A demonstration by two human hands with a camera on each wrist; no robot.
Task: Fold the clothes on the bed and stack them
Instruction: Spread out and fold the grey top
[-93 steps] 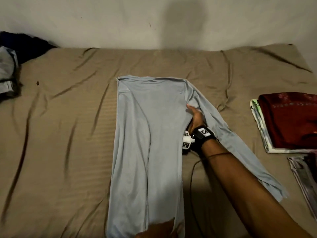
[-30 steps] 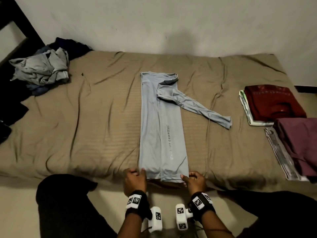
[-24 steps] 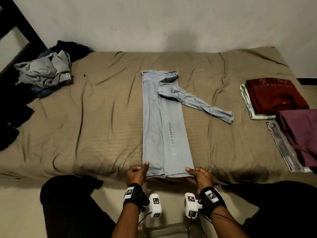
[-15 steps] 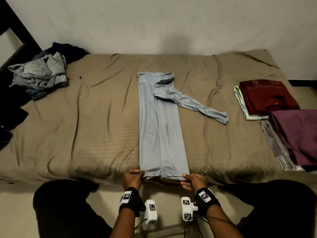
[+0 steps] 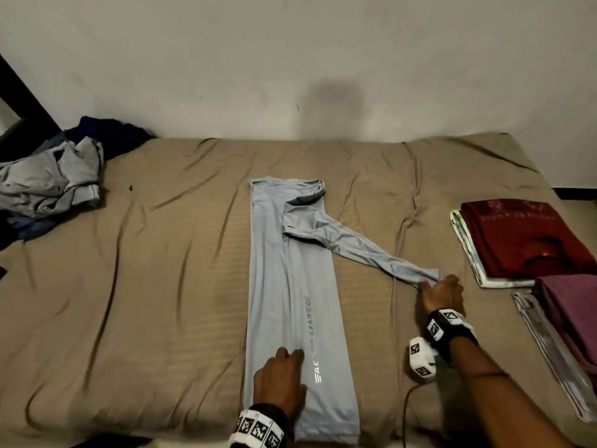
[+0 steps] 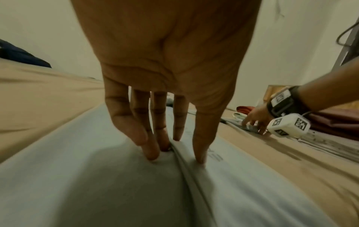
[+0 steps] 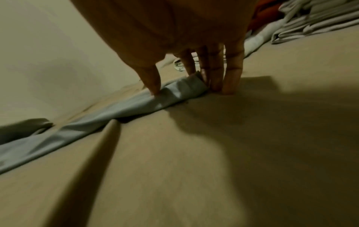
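Note:
A light blue long-sleeve shirt point(image 5: 287, 286), folded lengthwise into a narrow strip, lies in the middle of the bed point(image 5: 145, 286). One sleeve point(image 5: 355, 247) runs out slantwise to the right. My left hand point(image 5: 281, 376) rests flat on the shirt's lower part, and the left wrist view shows its straight fingers point(image 6: 153, 155) pressing the cloth point(image 6: 97, 184) beside a fold ridge. My right hand point(image 5: 439, 286) is at the sleeve's cuff. In the right wrist view the cuff point(image 7: 180, 90) sits pinched between thumb and fingers.
A heap of unfolded grey and dark clothes point(image 5: 51, 179) lies at the bed's far left corner. At the right edge are a folded dark red shirt point(image 5: 523, 240) on a stack and a folded purple one point(image 5: 571, 305). A wall stands behind the bed.
Both hands have left the hem at the bed's front edge. The left one now lies flat on the shirt's lower part. The right one has reached right to the sleeve cuff.

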